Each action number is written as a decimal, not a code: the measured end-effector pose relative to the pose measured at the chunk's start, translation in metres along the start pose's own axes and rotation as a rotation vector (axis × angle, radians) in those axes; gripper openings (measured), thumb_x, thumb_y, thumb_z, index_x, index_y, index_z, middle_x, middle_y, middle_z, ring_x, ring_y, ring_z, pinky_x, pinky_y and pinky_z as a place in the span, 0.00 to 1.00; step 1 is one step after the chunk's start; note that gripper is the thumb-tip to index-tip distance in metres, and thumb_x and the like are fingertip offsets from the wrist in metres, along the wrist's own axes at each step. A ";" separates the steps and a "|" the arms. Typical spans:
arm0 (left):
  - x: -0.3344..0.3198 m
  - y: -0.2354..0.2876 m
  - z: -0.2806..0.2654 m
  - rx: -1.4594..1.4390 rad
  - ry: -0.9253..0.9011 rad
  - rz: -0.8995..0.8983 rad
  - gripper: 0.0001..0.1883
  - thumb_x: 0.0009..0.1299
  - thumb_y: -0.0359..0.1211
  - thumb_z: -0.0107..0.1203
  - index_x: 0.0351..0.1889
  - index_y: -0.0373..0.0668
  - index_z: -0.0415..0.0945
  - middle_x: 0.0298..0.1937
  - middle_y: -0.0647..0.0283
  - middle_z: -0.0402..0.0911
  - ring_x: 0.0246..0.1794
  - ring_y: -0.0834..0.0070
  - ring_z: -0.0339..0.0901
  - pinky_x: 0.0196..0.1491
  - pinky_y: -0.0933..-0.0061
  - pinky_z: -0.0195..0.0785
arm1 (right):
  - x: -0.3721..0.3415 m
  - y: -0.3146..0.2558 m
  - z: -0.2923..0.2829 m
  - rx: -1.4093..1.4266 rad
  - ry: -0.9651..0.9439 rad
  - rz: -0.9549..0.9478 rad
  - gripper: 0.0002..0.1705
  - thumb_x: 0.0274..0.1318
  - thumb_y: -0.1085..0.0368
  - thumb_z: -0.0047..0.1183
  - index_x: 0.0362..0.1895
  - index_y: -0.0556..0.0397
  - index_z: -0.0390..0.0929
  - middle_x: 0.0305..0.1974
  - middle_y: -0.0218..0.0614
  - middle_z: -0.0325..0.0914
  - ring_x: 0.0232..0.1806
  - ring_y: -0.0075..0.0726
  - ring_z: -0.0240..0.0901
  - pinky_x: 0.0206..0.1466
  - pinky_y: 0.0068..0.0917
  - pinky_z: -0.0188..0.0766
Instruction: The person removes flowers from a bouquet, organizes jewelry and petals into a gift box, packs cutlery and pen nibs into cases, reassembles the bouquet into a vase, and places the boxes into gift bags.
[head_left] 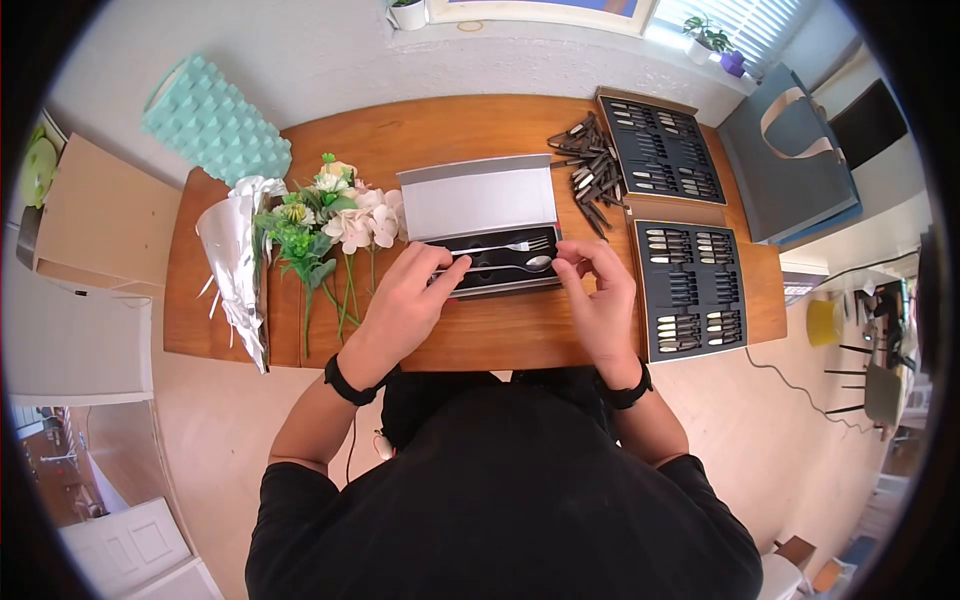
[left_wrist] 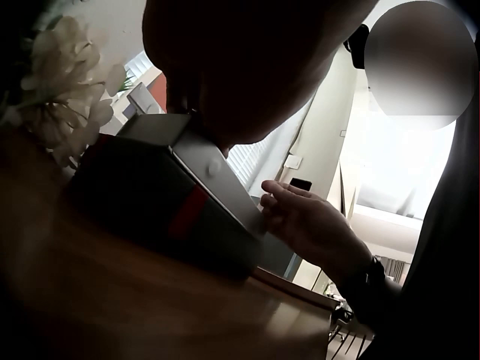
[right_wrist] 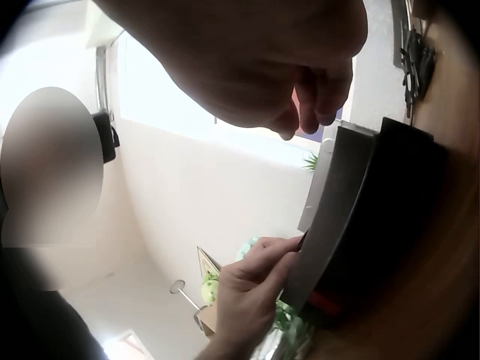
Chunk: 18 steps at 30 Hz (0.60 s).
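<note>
An opened gift box (head_left: pixel 478 207) with a pale raised lid and black insert stands at the table's middle. A fork (head_left: pixel 520 245) lies across its inside, tines to the right. In front of the fork is a spoon (head_left: pixel 536 264), bowl to the right. My left hand (head_left: pixel 405 300) pinches the spoon's handle at the box's left end, beside the fork's handle. My right hand (head_left: pixel 605 300) is at the box's right end, fingers loosely bent near the spoon's bowl, holding nothing visible. In the right wrist view my left hand (right_wrist: pixel 251 292) is at the box's edge.
Two black trays of cutlery (head_left: pixel 667 150) (head_left: pixel 692 290) lie at the right, beside a pile of dark-handled pieces (head_left: pixel 597 180). Flowers (head_left: pixel 350 215), silver wrapping (head_left: pixel 235 260) and a turquoise studded vase (head_left: pixel 215 125) are at the left. A grey bag (head_left: pixel 790 180) stands at the far right.
</note>
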<state>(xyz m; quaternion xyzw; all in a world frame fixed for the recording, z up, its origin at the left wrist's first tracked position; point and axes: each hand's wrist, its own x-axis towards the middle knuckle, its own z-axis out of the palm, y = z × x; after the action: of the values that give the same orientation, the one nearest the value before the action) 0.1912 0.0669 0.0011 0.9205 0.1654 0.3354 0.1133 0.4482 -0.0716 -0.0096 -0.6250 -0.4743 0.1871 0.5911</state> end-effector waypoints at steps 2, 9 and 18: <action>0.001 -0.001 0.000 0.030 -0.063 0.004 0.21 0.69 0.18 0.71 0.61 0.34 0.90 0.48 0.57 0.82 0.52 0.55 0.82 0.54 0.58 0.79 | 0.003 -0.003 0.000 -0.235 -0.023 -0.087 0.13 0.69 0.74 0.75 0.55 0.56 0.91 0.50 0.38 0.90 0.46 0.35 0.87 0.49 0.30 0.81; -0.001 -0.001 -0.003 0.012 -0.036 0.065 0.21 0.66 0.25 0.78 0.58 0.37 0.91 0.50 0.60 0.84 0.54 0.57 0.82 0.58 0.55 0.77 | 0.002 0.006 0.011 -0.306 -0.018 -0.196 0.12 0.64 0.74 0.78 0.50 0.54 0.93 0.54 0.40 0.84 0.48 0.45 0.83 0.49 0.37 0.81; -0.013 0.002 0.007 0.011 0.041 0.017 0.19 0.63 0.26 0.81 0.52 0.38 0.93 0.50 0.62 0.86 0.53 0.58 0.82 0.57 0.54 0.75 | -0.002 0.011 0.006 -0.435 -0.091 -0.274 0.08 0.64 0.71 0.78 0.45 0.54 0.94 0.59 0.41 0.81 0.51 0.46 0.81 0.48 0.40 0.81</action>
<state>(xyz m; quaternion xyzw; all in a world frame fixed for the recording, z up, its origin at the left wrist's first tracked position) 0.1872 0.0591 -0.0110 0.9154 0.1616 0.3544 0.1017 0.4460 -0.0685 -0.0217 -0.6582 -0.6098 0.0269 0.4407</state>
